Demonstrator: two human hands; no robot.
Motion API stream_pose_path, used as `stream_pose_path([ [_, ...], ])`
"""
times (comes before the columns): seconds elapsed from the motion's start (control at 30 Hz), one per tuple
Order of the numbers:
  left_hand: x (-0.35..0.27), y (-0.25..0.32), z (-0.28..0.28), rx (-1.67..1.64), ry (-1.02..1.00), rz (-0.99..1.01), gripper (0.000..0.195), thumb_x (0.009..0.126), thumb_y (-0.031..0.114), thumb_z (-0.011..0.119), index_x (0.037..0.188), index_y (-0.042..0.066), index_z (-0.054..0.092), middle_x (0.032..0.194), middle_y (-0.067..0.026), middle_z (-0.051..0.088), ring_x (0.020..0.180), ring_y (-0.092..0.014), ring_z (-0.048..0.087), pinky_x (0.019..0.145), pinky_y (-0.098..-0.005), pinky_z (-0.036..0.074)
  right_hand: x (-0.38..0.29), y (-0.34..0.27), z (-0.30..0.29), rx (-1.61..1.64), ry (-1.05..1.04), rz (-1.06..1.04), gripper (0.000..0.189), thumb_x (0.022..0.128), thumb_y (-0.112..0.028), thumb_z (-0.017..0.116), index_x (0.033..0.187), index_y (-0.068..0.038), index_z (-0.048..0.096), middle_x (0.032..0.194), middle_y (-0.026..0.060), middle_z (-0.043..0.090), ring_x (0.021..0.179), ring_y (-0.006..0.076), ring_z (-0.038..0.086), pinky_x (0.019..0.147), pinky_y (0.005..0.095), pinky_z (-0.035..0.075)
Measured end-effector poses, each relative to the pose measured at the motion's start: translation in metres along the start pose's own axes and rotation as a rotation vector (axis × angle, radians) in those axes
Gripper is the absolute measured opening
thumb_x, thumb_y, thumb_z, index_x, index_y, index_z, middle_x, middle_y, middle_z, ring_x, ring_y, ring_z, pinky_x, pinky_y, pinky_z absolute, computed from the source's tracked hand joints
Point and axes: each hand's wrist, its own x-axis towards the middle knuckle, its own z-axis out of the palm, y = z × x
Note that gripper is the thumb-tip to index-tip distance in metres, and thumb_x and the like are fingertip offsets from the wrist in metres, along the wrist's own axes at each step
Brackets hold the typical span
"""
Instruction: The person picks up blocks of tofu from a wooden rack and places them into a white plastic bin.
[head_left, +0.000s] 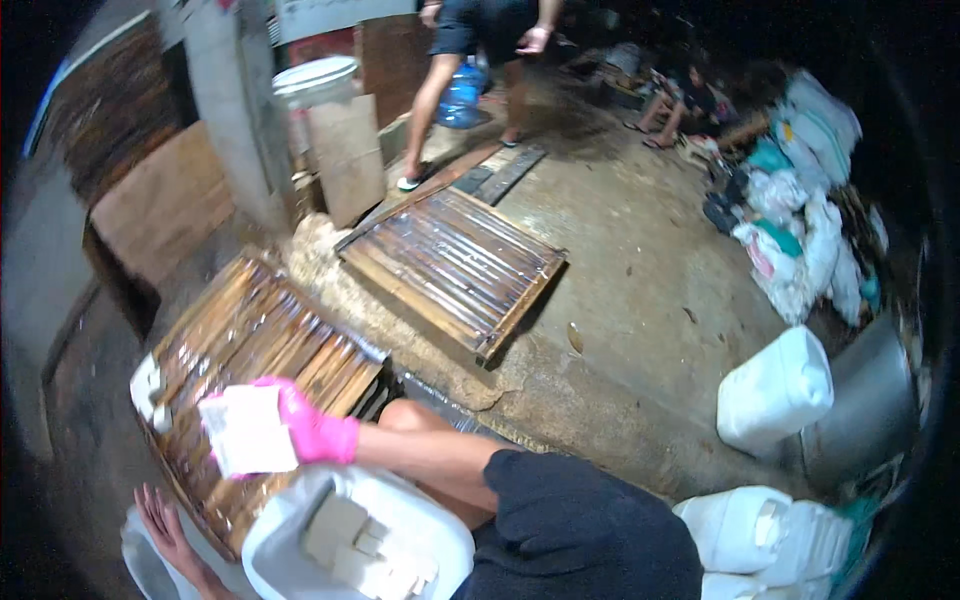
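Observation:
My right hand (300, 427), in a pink glove, holds a flat white block (251, 431) above a wet wooden slatted board (247, 330). Several more white blocks (360, 547) lie in a white plastic tub (442, 525) just below that hand. Small white pieces (150, 390) rest on the board's left edge. My left hand (169, 529) is bare, fingers spread, with nothing in it, by the rim of a second pale container (139, 547) at the lower left.
A second wet slatted board (450, 259) stands on the concrete floor (630, 262). White jerrycans (776, 390) and a metal drum (862, 397) are on the right, with heaped bags (802, 217) beyond. A person (480, 45) stands near a blue water jug (461, 94); another person (682, 105) sits farther back.

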Motion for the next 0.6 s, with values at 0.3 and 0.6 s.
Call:
stream_pose_path([
  [0.3, -0.005, -0.034, -0.019, -0.102, 0.234, -0.112, 0.044, 0.092, 0.015, 0.066, 0.131, 0.0, 0.054, 0.122, -0.0102, 0.063, 0.111, -0.016, 0.059, 0.095, -0.0291, 0.046, -0.049, 0.048, 0.067, -0.242, 0.357, 0.2, 0.084, 0.087, -0.056, 0.033, 0.149, -0.001, 0.025, 0.152, 0.026, 0.027, 0.133, 0.0554, 0.032, 0.109, 0.0633, 0.028],
  [0.6, -0.023, -0.062, -0.022, 0.148, 0.158, -0.01, 0.034, 0.09, 0.019, 0.066, 0.123, 0.01, 0.064, 0.109, -0.0077, 0.071, 0.098, -0.016, 0.068, 0.084, -0.0298, 0.053, -0.036, 0.067, -0.005, -1.619, -0.128, 0.877, 0.064, 0.077, -0.039, 0.067, 0.13, -0.005, 0.054, 0.131, 0.0136, 0.052, 0.121, 0.0284, 0.053, 0.098, 0.041, 0.047],
])
